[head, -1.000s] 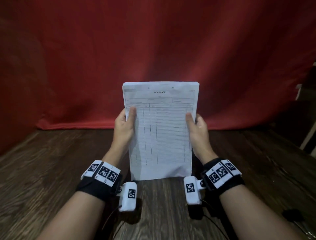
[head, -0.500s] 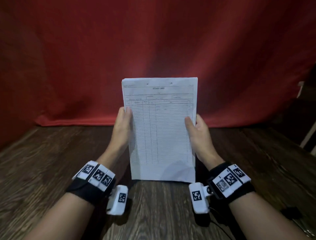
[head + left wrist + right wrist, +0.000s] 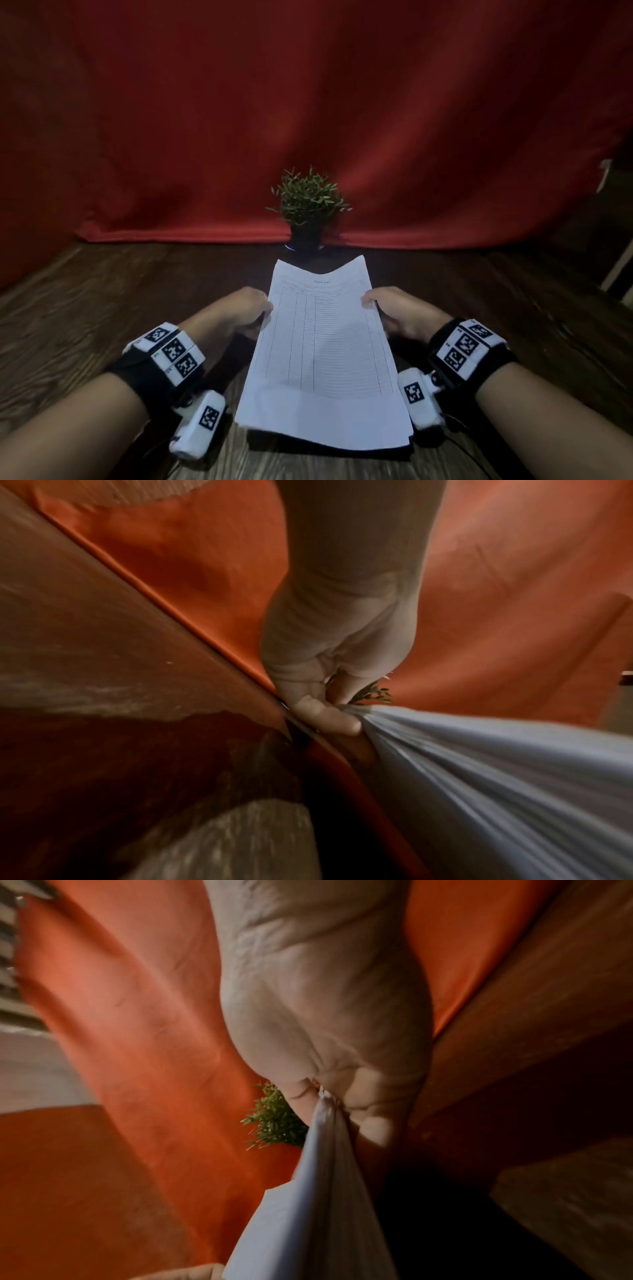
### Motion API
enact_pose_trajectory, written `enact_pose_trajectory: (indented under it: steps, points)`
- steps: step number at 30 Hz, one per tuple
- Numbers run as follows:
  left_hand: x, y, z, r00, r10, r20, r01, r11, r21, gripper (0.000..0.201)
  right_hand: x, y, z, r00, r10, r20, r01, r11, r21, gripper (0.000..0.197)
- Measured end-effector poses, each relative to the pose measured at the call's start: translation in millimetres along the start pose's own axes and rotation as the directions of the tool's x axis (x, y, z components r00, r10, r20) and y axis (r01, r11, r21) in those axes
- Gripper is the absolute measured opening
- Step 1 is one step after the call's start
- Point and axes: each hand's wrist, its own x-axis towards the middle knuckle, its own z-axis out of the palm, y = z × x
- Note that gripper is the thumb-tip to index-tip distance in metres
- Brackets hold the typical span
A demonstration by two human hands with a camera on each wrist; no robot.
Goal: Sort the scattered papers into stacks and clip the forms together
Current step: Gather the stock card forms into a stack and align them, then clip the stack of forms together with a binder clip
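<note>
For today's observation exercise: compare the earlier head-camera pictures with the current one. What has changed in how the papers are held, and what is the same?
The stack of forms, held upright a second ago, has been tipped back and lowered towards the wooden table, its far edge sagging. That uncovers a small potted plant behind it. Unchanged: the left hand and right hand still grip the stack's side edges, before the red curtain.

My right hand (image 3: 329, 1010) pinches the paper stack (image 3: 318, 1204) at its edge, sheets hanging twd the cam. Green plant (image 3: 277, 1123) just behind my fingers, red curtain (image 3: 137, 1042) in bkgd, wood table (image 3: 548, 1204) at right.
</note>
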Motion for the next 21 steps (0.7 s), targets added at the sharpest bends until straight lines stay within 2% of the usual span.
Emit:
enact_pose_trajectory:
  steps: [2, 5, 9, 12, 16, 17, 19, 21]
  points:
    - [5.6, 2.2, -1.8, 1.0, 0.002, -0.017, -0.001, 1.0, 0.025, 0.042, 4.5, -3.7, -1.6, 1.0, 0.016, -0.02, -0.015, 0.998, 0.056, 0.017]
    - [21.9, 3.8, -8.5, 0.999, -0.04, -0.01, 0.04, 0.999, -0.037, 0.047, 10.7, -13.2, -1.7, 0.998, 0.03, -0.053, -0.028, 0.999, 0.047, 0.028]
    - [40.4, 4.1, -9.3, 0.989, -0.123, 0.079, 0.127, 0.99, -0.056, 0.069, 25.3, -18.3, 4.6, 0.998, 0.029, -0.056, -0.031, 0.999, -0.021, 0.032]
    - [48.5, 6.9, -9.4, 0.988, -0.155, 0.008, 0.155, 0.983, -0.097, 0.059, 36.7, -16.9, 4.9, 0.997, 0.012, -0.07, -0.015, 0.999, -0.035, 0.025]
    - [58.2, 1.5, -9.0, 0.985, -0.137, -0.106, 0.131, 0.989, -0.062, 0.037, 38.3, -16.1, -7.8, 0.994, -0.001, -0.111, 0.001, 1.0, -0.004, 0.012]
    - [62.5, -1.2, -8.1, 0.983, -0.143, -0.117, 0.136, 0.989, -0.064, 0.037, 36.9, -14.5, -14.8, 0.993, -0.014, -0.118, 0.009, 0.999, -0.045, 0.011]
    - [67.5, -1.5, -3.3, 0.979, -0.187, -0.078, 0.185, 0.982, -0.022, 0.05, 31.3, -9.6, -33.8, 0.991, -0.043, -0.125, 0.018, 0.98, -0.199, 0.014]
    - [73.8, -0.7, -0.5, 0.983, -0.181, -0.041, 0.183, 0.982, 0.052, 0.059, 20.1, -5.0, -58.9, 0.992, -0.046, -0.116, -0.002, 0.925, -0.38, 0.017]
